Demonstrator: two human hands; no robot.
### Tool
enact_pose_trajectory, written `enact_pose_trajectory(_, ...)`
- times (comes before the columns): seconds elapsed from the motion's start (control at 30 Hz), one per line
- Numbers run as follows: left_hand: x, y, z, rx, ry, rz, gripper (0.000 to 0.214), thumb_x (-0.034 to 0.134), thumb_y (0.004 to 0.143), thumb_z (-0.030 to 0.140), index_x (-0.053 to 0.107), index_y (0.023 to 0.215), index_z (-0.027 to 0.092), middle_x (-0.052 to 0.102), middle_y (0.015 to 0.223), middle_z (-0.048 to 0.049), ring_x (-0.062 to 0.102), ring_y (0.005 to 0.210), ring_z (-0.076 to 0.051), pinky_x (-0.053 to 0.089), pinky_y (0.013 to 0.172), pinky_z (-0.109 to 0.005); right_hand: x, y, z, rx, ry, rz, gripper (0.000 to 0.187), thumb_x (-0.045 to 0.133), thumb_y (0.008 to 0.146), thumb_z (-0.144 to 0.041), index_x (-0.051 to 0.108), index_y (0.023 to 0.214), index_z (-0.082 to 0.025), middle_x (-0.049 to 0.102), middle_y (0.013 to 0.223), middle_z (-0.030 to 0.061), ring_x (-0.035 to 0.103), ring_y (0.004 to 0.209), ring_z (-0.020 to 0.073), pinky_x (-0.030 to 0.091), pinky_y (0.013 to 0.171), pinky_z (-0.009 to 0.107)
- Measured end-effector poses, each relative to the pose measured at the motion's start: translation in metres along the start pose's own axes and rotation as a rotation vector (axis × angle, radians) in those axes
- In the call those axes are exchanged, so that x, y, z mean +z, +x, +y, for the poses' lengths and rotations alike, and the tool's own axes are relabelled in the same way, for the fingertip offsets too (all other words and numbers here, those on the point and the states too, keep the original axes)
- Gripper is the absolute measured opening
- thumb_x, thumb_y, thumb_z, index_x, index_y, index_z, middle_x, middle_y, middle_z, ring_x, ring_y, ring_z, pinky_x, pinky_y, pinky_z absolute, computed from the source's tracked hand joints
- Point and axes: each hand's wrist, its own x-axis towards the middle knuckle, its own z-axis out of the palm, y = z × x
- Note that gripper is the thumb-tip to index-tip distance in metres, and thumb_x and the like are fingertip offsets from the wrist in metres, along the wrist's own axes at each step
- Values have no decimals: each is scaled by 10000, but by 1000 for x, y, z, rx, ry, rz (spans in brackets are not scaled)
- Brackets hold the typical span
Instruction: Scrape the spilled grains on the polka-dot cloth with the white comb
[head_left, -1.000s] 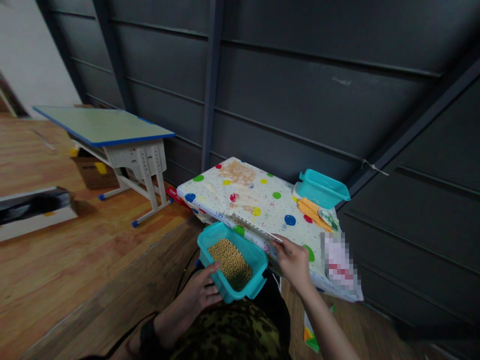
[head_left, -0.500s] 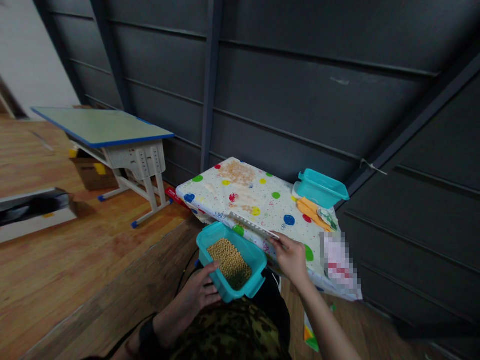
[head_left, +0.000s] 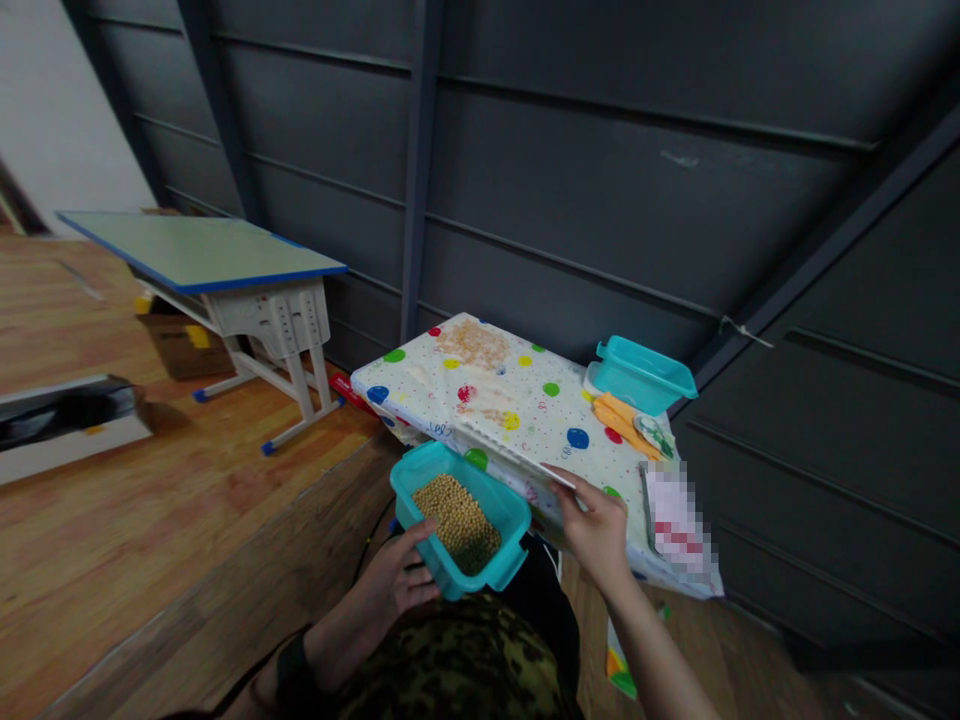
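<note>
A teal plastic container (head_left: 517, 510) with soybeans (head_left: 456, 515) in it is held by its near left wall in my left hand (head_left: 397, 580), with the thumb over the rim. Beyond it, my right hand (head_left: 596, 520) pinches one end of a long, flat white strip (head_left: 517, 455). Small marks or notches run along the strip; I cannot make out its exact kind. It lies along the near edge of the table (head_left: 495, 390), just past the container's far rim. Pale crumb-like bits (head_left: 474, 343) are spread over the dotted tablecloth.
At the table's back right stand another teal container (head_left: 645, 375) and an orange cloth (head_left: 626, 422). A blurred-out packet (head_left: 675, 520) lies at the right corner. Behind rises a dark panelled wall (head_left: 570, 170). Leftward are a desk (head_left: 202, 250) and a white box (head_left: 67, 425) on the floor.
My right hand has shifted slightly to the right with the white strip, whose near end now looks flatter. The container in my left hand has barely moved.
</note>
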Motion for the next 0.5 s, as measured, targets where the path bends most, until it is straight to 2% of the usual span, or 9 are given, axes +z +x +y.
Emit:
enact_pose_trajectory(0.1, -2, 5, -1, -16, 21, 31, 276, 616, 1006, 354, 631, 1197, 155, 762, 934, -88, 770, 752, -244, 632, 811, -399, 8, 23, 16, 48, -90, 101, 312, 608, 920, -413, 873, 967, -255, 855, 914, 66, 807, 750, 280, 626, 674, 344)
enact_pose_trajectory(0.23, -4, 12, -4, -25, 27, 56, 269, 647, 998, 379, 642, 1141, 151, 747, 911, -70, 764, 718, -227, 637, 735, -367, 19, 47, 33, 106, -200, 80, 414, 537, 921, -484, 839, 866, -207, 796, 696, 80, 682, 547, 242, 510, 567, 314)
enact_pose_trajectory(0.33, -5, 14, -4, -21, 22, 46, 282, 656, 995, 379, 645, 1150, 143, 739, 887, -64, 761, 704, -223, 639, 718, -362, 24, 53, 37, 116, -226, 27, 411, 517, 917, -476, 809, 820, -204, 763, 660, 76, 632, 536, 224, 467, 571, 306)
enact_pose_trajectory(0.5, -4, 11, -3, -28, 6, 47, 269, 644, 1005, 364, 652, 1139, 132, 735, 870, -65, 761, 694, -224, 640, 722, -369, 25, 52, 39, 123, -145, -30, 423, 535, 927, -523, 785, 806, -204, 769, 697, 72, 645, 580, 225, 469, 583, 303)
